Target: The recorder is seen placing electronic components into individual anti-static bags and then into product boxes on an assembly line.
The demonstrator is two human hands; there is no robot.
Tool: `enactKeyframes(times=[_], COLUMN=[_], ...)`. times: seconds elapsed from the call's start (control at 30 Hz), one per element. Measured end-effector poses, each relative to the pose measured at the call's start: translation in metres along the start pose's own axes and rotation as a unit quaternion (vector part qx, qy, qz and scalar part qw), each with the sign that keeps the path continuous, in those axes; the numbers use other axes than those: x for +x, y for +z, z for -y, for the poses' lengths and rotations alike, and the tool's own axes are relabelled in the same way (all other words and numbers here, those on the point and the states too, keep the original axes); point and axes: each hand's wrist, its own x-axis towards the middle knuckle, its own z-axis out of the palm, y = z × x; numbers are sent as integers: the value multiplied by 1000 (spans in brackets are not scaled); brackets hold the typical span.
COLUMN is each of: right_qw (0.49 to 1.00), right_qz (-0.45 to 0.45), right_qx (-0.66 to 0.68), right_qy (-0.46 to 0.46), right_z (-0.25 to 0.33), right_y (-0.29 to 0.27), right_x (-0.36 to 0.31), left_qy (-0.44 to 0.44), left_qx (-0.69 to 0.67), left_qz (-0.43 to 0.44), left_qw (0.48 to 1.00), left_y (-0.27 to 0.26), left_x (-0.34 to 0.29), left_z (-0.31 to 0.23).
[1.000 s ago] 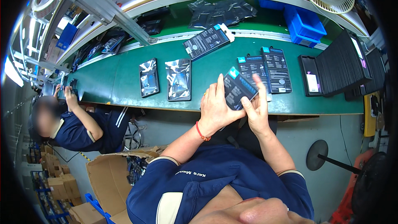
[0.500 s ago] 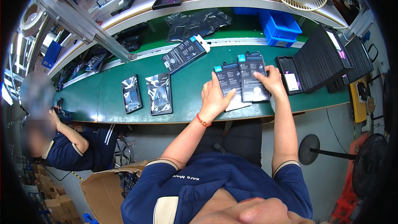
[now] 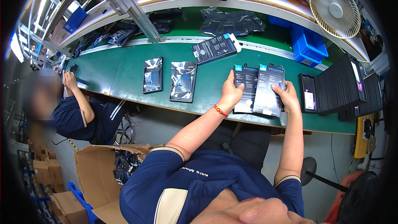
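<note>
Two black printed retail boxes with blue corner labels lie side by side near the front edge of the green bench. My left hand grips the outer edge of the left box, thumb on its face. On the other side, my right hand holds the right box by its right edge, its thumb also on top. The right box slightly overlaps the left one, and glare whitens its lower part. Another similar box lies tilted farther back, with a white end flap sticking out.
Two black trays with clear-bagged contents, a smaller tray and a larger tray, lie left on the bench. Stacked black trays stand right. Behind are blue bins, dark bags and a fan. A co-worker sits left.
My view has shifted, so the bench scene sits farther right. The two boxes now lie more evenly spread, the right one closer to the front edge, with my hands at their outer sides.
</note>
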Motion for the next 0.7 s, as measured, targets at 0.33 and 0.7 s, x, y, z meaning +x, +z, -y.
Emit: enactKeyframes(times=[0.33, 0.7], right_qw=[997, 950], right_qz=[15, 172], right_qx=[-2, 260], right_qy=[-81, 29], right_z=[-16, 29], right_y=[39, 88], right_x=[0, -37], left_qy=[-77, -24], left_qx=[-225, -107], left_qz=[-7, 80], left_qw=[971, 991], left_y=[11, -38], left_x=[4, -3], left_z=[-12, -18])
